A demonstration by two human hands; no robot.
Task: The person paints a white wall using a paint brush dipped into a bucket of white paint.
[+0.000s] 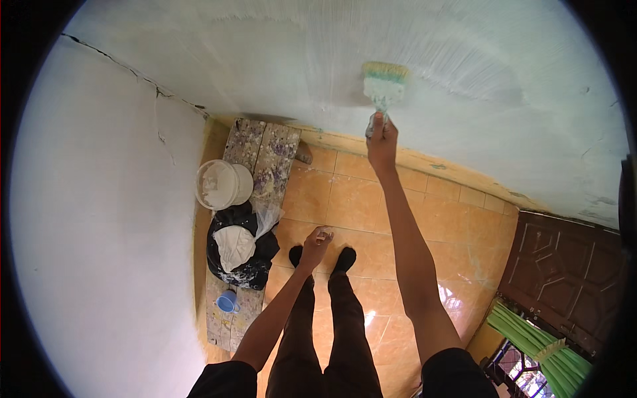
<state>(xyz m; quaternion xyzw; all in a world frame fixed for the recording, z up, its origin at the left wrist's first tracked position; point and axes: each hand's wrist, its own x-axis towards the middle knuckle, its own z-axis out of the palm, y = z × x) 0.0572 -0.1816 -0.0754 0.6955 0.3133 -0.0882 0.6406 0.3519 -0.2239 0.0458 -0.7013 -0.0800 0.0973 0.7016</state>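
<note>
My right hand (382,142) is wrapped around the handle of a wide, flat paint brush (385,86). The brush is stained whitish green, and its yellowish bristles point up at the streaky pale wall (318,73). Whether the bristle tips touch the wall is hard to make out. Lower down, in front of my legs, my left hand (316,247) hangs over the floor with its fingers curled in; some pale smears show on them and I see nothing held.
A paint-spattered wooden bench (275,149) runs along the left wall. On it are a white bucket (219,184), a black bag (249,275) with whitish contents, and a blue cup (227,302). Orange tiles (358,199) cover the floor. A brown door (557,265) and green curtain (541,341) are at right.
</note>
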